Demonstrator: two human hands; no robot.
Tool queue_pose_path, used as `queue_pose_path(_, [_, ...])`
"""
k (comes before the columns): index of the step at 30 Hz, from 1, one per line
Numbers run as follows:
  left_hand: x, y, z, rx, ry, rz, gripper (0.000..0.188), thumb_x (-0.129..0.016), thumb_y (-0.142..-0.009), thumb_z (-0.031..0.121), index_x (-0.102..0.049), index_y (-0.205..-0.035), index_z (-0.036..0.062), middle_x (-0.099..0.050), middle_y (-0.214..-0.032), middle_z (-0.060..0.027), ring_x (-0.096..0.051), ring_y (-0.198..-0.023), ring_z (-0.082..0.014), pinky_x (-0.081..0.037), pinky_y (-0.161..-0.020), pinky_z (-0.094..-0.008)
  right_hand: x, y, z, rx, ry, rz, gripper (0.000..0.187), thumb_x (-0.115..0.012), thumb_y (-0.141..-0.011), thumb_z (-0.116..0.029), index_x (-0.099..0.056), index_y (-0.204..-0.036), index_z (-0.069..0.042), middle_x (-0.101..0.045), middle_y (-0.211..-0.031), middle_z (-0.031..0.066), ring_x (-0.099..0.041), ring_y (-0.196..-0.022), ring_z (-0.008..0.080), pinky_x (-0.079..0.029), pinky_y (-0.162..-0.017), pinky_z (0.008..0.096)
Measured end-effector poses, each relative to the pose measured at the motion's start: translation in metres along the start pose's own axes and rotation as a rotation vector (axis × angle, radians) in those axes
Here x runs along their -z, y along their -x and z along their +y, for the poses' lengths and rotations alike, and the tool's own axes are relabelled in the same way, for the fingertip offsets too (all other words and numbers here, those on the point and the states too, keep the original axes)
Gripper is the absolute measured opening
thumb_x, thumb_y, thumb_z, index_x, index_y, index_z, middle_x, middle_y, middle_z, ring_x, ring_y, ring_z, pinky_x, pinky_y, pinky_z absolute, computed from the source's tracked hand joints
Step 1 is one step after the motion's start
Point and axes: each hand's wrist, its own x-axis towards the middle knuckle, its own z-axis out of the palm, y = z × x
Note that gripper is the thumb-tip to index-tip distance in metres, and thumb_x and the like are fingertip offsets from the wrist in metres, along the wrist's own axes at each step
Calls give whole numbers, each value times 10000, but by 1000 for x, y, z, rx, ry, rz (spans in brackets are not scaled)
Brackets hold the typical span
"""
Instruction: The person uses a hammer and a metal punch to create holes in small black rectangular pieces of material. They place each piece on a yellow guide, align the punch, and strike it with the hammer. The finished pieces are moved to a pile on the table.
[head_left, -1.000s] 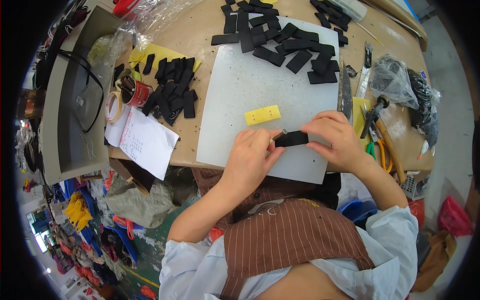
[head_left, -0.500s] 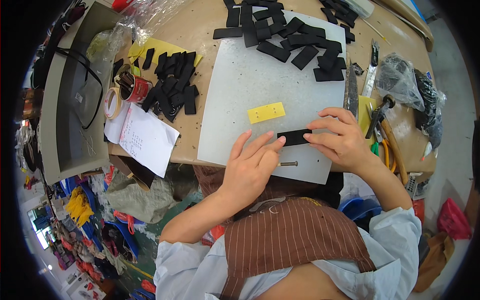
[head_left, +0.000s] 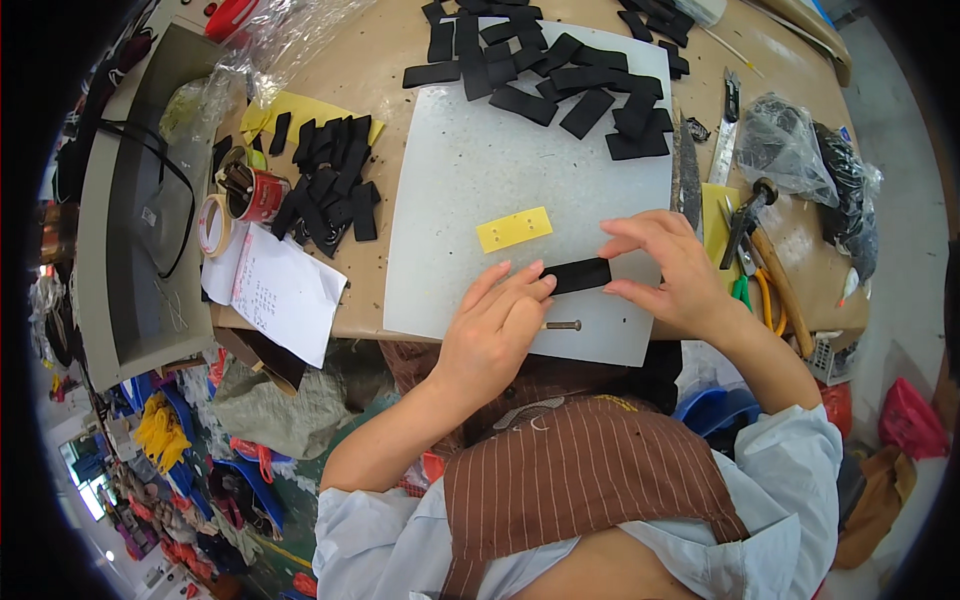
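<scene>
A folded black fabric strip (head_left: pixel 582 276) lies flat on the pale cutting board (head_left: pixel 430 200) in front of me. My left hand (head_left: pixel 495 318) presses its fingertips on the strip's left end and holds it down. At the right end is my right hand (head_left: pixel 672 275), with index finger and thumb spread apart and the thumb tip close to the strip's corner. Just beyond the strip rests a small yellow rectangular template (head_left: pixel 514 229) with small holes. A metal punch or bolt (head_left: pixel 565 325) lies nearer to me, its other end hidden by the left hand.
Several black strips (head_left: pixel 590 110) cover the board's far end; another heap (head_left: pixel 335 180) lies left. Beside it are a red tin (head_left: pixel 262 195), a tape roll (head_left: pixel 213 224) and a notebook (head_left: pixel 285 290). A hammer (head_left: pixel 765 190), scissors (head_left: pixel 768 300) and cutter (head_left: pixel 728 130) lie right.
My right hand's fingers have parted and let go of the strip's right end. The left fingers stay on the strip. The whole view has shifted slightly.
</scene>
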Motion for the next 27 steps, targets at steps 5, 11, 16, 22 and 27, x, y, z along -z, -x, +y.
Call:
queue_pose_path(5, [4, -1, 5, 14, -100, -51, 185, -700, -808, -21, -536, -836, 59, -711, -1064, -20, -669, -1074, -204, -347, -1067, -482, -11, 14, 1, 164, 234, 165, 238, -780, -713, -130, -743, -939, -195, -607, -960, 7, -555, -982, 250, -414, -863, 392])
queue_pose_path(11, [8, 7, 15, 75, -237, -83, 194, -679, -834, 35, -503, -806, 110, -708, -1113, 27, -653, -1054, -147, -176, -1102, -468, -11, 17, 0, 120, 296, 174, 262, -782, -717, -137, -757, -958, -237, -505, -866, 15, -529, -940, 248, -383, -833, 377])
queue_pose_path(16, [7, 9, 19, 87, -285, -100, 219, -681, -832, 62, -474, -794, 120, -693, -1155, 42, -631, -1079, -134, -158, -1101, -474, -8, 15, 0, 89, 256, 140, 250, -785, -722, -156, -758, -958, -235, -511, -875, 15, -524, -957, 244, -374, -852, 381])
queue_pose_path(22, [9, 9, 21, 91, -250, -97, 212, -691, -814, 76, -484, -806, 118, -675, -1195, 37, -621, -1099, -146, -159, -1095, -486, 6, 7, -16, 133, 355, 37, 232, -770, -741, -173, -755, -969, -217, -531, -904, 15, -519, -992, 254, -380, -865, 397])
queue_pose_path(27, [7, 17, 17, 75, -223, -82, 194, -687, -810, 83, -496, -828, 116, -663, -1212, 26, -608, -1121, -154, -168, -1086, -512, 20, -6, -24, 204, 375, -98, 176, -742, -769, -176, -742, -945, -177, -561, -929, 24, -510, -1020, 268, -393, -866, 403])
